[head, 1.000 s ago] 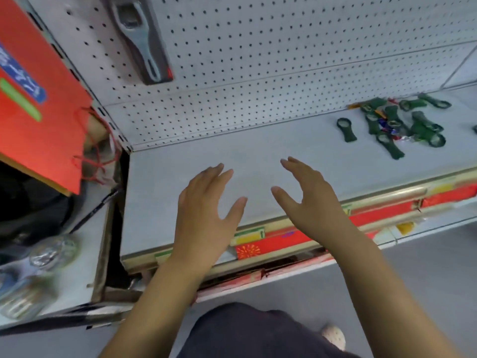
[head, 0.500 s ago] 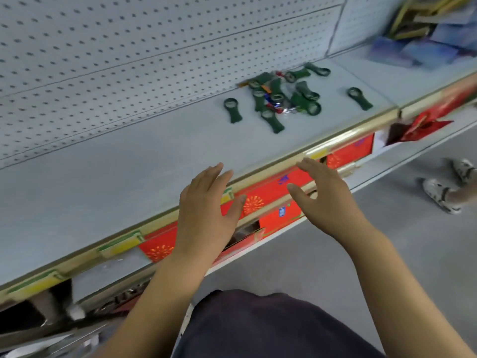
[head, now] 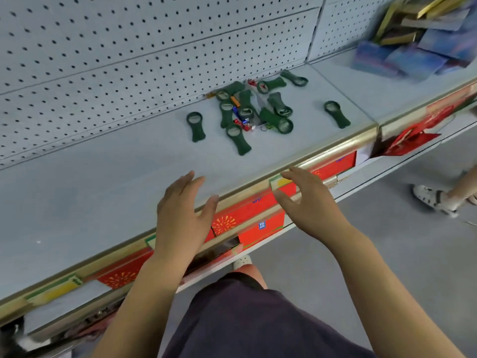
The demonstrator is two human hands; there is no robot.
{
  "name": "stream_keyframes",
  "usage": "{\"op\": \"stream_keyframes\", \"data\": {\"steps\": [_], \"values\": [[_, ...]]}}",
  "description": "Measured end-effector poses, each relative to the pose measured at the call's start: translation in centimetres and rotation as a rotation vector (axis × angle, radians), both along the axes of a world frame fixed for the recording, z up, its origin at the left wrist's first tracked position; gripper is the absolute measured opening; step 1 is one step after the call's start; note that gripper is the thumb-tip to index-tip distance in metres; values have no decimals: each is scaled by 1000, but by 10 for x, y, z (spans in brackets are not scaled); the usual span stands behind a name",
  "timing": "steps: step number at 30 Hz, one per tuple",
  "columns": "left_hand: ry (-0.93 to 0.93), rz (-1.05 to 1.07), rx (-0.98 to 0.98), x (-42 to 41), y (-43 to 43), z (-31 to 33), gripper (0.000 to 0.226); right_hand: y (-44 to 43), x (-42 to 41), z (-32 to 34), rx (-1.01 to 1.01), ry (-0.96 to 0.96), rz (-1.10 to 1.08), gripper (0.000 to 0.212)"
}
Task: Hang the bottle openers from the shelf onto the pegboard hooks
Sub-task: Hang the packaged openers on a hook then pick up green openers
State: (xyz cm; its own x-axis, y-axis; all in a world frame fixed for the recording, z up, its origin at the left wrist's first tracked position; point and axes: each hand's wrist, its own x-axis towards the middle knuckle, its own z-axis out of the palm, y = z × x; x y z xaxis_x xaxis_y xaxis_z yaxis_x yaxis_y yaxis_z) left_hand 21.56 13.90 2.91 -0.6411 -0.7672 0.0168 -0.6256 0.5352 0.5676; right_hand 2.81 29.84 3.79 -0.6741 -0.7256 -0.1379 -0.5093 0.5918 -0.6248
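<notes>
Nearest you, your dark shorts show below the front of the shelf. Your left hand hovers across the shelf's gold front edge, fingers straight and spread, holding nothing. Your right hand is just as open and empty, and sits just outside that edge, over the red labels. Farther in on the shelf, toward its right end, the green bottle openers lie flat in a loose pile mixed with small coloured bits. One opener lies apart on the pile's left and another apart on its right. The pegboard rises behind the shelf, and no opener hangs on the part in view.
</notes>
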Motion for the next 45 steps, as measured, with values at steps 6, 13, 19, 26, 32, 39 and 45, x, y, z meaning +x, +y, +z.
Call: {"op": "stream_keyframes", "data": {"steps": [6, 13, 19, 26, 32, 39, 45], "values": [[-5, -12, 35, -74, -47, -2, 53, -30, -69, 9, -14, 3, -53, 46], [-81, -50, 141, -146, -81, -20, 61, -68, -115, 7, 6, -77, -89, 44], [-102, 125, 215, -182, -93, -37, 63, -120, -165, -12, -19, -46, 4, 46], [-185, 213, 248, -207, -88, -49, 84, -167, -213, -30, 124, 43, 272, 55], [-236, 304, 300, -213, -83, -53, 92, -185, -228, -44, 132, -8, 346, 35], [-146, 440, 350, -216, -83, -53, 87, -195, -248, -29, 75, -323, 235, 17], [134, 555, 489, -208, -78, -62, 81, -208, -258, -16, -2, -570, 78, 23]]}}
